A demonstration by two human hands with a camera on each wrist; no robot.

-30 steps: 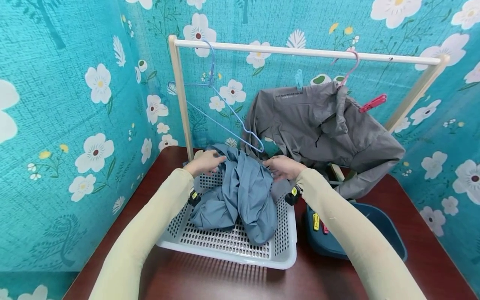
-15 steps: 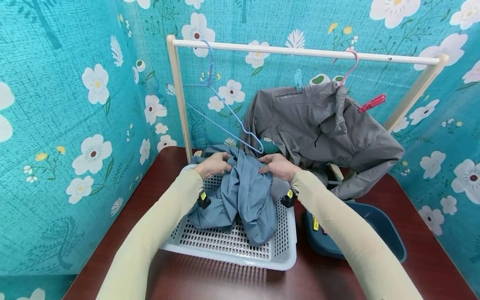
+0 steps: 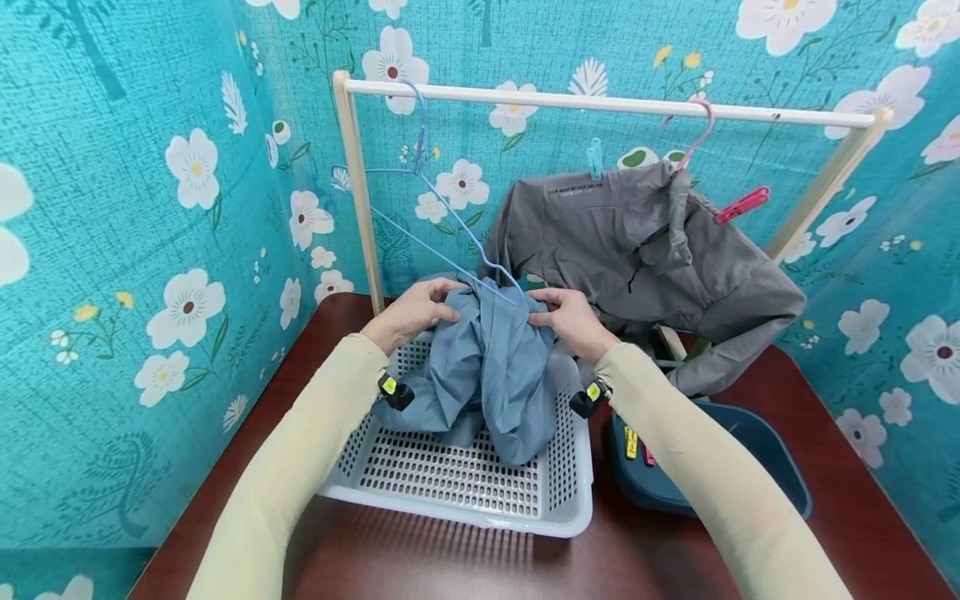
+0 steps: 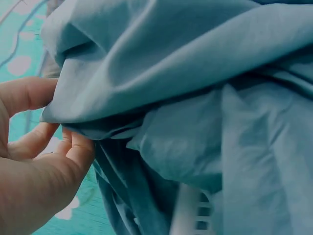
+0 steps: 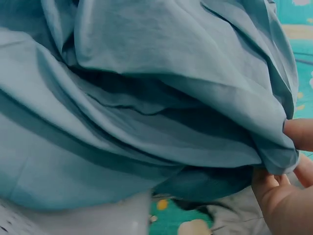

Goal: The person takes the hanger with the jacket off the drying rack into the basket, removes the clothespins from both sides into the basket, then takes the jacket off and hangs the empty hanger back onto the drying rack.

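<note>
A crumpled blue-grey garment [image 3: 487, 358] is raised at its far end, while its near folds hang down into the white perforated laundry basket [image 3: 465, 521]. My left hand [image 3: 420, 310] pinches its upper left edge, the cloth held between thumb and fingers in the left wrist view. On the opposite side my right hand [image 3: 567, 321] pinches the upper right edge, and the right wrist view shows a fold of garment [image 5: 195, 98] between those fingertips. The low end of a blue wire hanger [image 3: 472, 242] overlaps the top of the cloth between both hands.
Behind stands a wooden rack with a white rail [image 3: 600, 104]. A grey jacket [image 3: 600, 242] hangs there on a pink hanger [image 3: 701, 137], with a blue clothespin [image 3: 595, 158] and a red clothespin [image 3: 742, 204] on it. A dark blue bin [image 3: 780, 467] with clothespins is at the right.
Both hands have taken hold of the garment's edges and lifted its far end up toward the blue hanger. The near folds have drawn back within the basket.
</note>
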